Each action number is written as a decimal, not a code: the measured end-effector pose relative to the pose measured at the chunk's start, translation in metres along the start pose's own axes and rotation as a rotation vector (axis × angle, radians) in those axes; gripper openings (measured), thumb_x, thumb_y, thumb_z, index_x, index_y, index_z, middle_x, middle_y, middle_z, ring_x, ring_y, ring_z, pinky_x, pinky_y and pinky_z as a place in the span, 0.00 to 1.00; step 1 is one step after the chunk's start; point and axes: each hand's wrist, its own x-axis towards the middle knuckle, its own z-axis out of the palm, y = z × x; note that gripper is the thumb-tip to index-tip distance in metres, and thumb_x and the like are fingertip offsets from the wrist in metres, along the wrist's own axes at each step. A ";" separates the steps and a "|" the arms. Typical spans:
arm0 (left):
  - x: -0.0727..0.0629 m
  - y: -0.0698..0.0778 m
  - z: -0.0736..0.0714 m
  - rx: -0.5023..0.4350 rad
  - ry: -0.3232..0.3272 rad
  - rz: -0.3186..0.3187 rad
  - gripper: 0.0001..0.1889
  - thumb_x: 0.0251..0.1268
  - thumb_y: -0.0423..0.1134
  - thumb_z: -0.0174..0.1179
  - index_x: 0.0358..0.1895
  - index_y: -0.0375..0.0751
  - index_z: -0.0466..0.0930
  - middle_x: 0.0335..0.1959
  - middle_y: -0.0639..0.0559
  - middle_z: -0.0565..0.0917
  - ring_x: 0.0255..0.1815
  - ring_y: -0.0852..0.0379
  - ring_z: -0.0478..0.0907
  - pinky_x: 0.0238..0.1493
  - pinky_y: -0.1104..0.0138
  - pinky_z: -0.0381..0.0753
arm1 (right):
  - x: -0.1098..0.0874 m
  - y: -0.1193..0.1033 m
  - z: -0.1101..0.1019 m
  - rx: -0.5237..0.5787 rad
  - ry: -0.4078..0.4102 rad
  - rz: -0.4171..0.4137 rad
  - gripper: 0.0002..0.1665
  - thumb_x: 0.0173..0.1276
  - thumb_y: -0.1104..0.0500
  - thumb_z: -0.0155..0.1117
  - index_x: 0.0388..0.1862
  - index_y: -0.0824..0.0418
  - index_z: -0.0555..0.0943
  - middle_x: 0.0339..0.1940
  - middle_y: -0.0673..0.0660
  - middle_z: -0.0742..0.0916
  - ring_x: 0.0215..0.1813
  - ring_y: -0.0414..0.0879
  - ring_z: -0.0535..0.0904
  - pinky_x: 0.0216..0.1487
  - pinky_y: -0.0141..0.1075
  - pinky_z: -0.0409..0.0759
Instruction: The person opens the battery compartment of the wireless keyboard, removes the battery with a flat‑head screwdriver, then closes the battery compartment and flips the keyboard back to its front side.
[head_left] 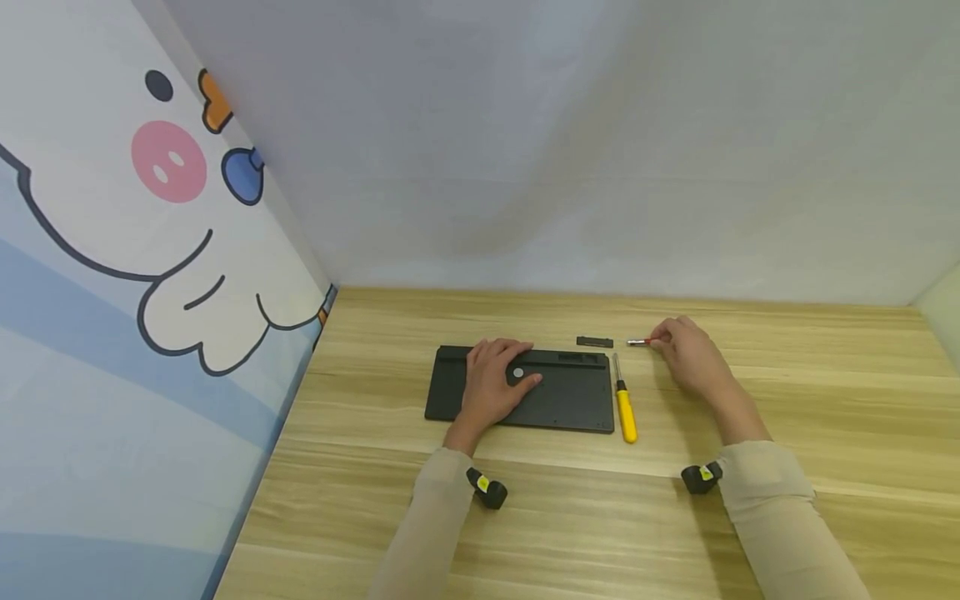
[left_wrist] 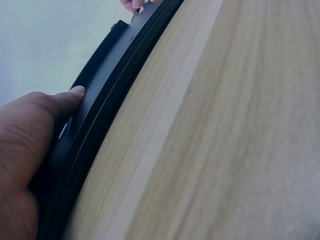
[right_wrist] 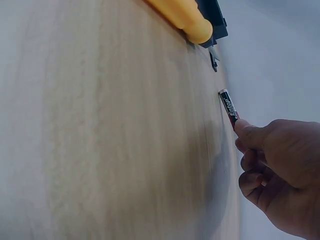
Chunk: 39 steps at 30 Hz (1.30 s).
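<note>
1. Battery (head_left: 640, 342): right of centre in the head frame. Grip of the right hand (head_left: 693, 360) pinches its red end with thumb and fingertips; silvery end pokes out left, probably held that way to leave it unobstructed. Can't tell if it touches the desk.
2. Black keyboard (head_left: 566, 404): centre frame, underside up by the look of it, which I'd say is to expose the recess (head_left: 579, 358) near its upper right corner.
3. Left hand (head_left: 491, 385): grip spread, resting on the keyboard left of its middle, thumb out across the face. My read from here: steadying it, well clear of the recess.
4. Small black cover (head_left: 595, 342): just above the keyboard's upper right corner; looks to match the recess, so presumably kept near it.
5. Yellow-handled screwdriver (head_left: 627, 412): just beside the keyboard's right edge, tip toward frame top, unheld; likely parked within right-hand reach.
6. Desk (head_left: 592, 525): wood-grain, carries everything.
</note>
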 end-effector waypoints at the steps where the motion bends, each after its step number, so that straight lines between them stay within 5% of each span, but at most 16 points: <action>1: 0.000 0.000 0.000 -0.002 -0.001 -0.002 0.28 0.66 0.56 0.68 0.68 0.56 0.78 0.63 0.52 0.81 0.69 0.50 0.74 0.84 0.47 0.52 | 0.000 0.000 0.000 -0.003 -0.001 -0.001 0.12 0.80 0.63 0.53 0.52 0.71 0.79 0.48 0.68 0.80 0.49 0.61 0.79 0.54 0.56 0.79; 29: 0.000 -0.001 0.001 -0.014 -0.001 -0.010 0.28 0.65 0.55 0.69 0.68 0.56 0.78 0.63 0.52 0.81 0.69 0.50 0.74 0.84 0.48 0.52 | 0.000 0.006 0.005 -0.005 0.011 0.008 0.13 0.80 0.63 0.55 0.54 0.71 0.78 0.48 0.69 0.81 0.50 0.62 0.80 0.54 0.56 0.80; 39: 0.001 -0.001 0.001 -0.004 0.007 -0.002 0.28 0.65 0.56 0.68 0.67 0.55 0.78 0.63 0.52 0.81 0.69 0.50 0.75 0.83 0.47 0.53 | 0.007 -0.005 0.012 -0.008 0.096 -0.101 0.11 0.78 0.63 0.58 0.49 0.70 0.83 0.43 0.66 0.84 0.45 0.59 0.81 0.50 0.53 0.82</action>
